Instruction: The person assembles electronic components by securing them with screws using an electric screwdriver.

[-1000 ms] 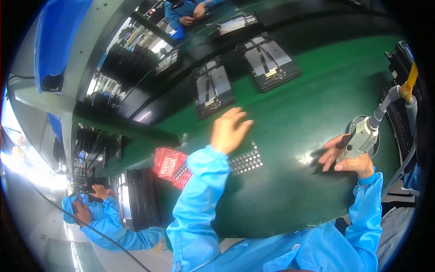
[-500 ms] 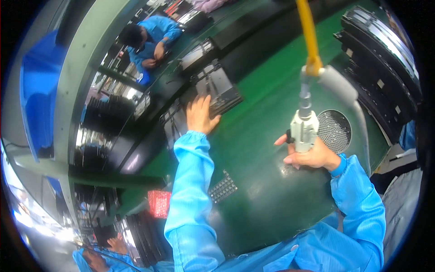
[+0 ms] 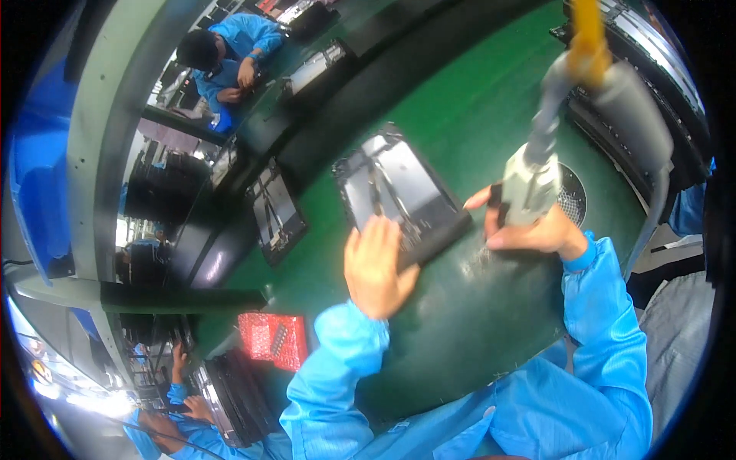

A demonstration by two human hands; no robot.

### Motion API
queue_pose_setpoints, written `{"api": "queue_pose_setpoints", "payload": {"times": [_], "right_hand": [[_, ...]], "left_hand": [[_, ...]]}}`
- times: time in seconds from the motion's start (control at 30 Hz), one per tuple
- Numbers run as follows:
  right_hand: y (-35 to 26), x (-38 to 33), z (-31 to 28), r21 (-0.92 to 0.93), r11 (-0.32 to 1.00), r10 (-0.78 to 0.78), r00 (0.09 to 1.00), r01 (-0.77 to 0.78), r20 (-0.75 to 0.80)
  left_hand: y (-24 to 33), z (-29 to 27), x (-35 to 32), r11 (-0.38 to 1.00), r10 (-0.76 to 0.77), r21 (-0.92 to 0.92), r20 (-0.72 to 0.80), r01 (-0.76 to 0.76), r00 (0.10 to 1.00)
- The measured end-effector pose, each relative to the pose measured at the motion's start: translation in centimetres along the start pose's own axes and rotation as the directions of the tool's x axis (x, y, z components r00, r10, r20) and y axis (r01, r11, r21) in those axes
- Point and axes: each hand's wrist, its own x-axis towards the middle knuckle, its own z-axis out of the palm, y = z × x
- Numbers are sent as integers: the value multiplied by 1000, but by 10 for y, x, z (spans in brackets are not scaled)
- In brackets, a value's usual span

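Note:
My left hand [image 3: 376,264] lies with its fingers stretched out over the near left part of a flat panel [image 3: 418,180], which has a silvery face, a black frame and dark strips across it. The thumb points out along the panel's near edge. Toward the right, my right hand [image 3: 537,234] is wrapped round a whitish hand tool [image 3: 527,184] with a dark trigger-like part on its left side. A grey hose [image 3: 546,115] and a blurred yellow cord [image 3: 589,42] run up from this tool. Its working end is hidden in my grip.
A similar panel [image 3: 276,211] lies to the left on the green table [image 3: 475,330]. Red bubble wrap [image 3: 261,330] bears a small dark strip. Behind the tool is a round mesh [image 3: 573,201]. Dark panels [image 3: 652,61] stack at the far right. Co-workers [image 3: 234,57] sit beyond.
The panel under my left hand has come nearer to me, and that hand has moved back with it. The right hand and tool have shifted slightly right and up. The view has moved too.

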Motion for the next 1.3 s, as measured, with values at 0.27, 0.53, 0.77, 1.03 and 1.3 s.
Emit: {"api": "queue_pose_setpoints", "payload": {"times": [0.27,0.53,0.77,1.03,1.3], "right_hand": [[9,5,-12,-89,992,-73,990,85,124],[13,11,4,-119,991,-36,969,66,243],[16,7,0,-141,985,-108,994,103,-28],[13,2,4,-100,988,-119,992,114,-46],[5,-6,-1,-102,991,-93,994,88,-49]], "left_hand": [[76,-16,-97,862,-170,-464,114,203,979],[77,-10,-112,799,-41,-574,242,177,969],[-20,-28,-91,855,-377,-386,-6,346,926],[-78,-24,-55,725,-479,-247,490,643,728],[-81,-23,-35,235,-370,-520,733,821,570]]}}
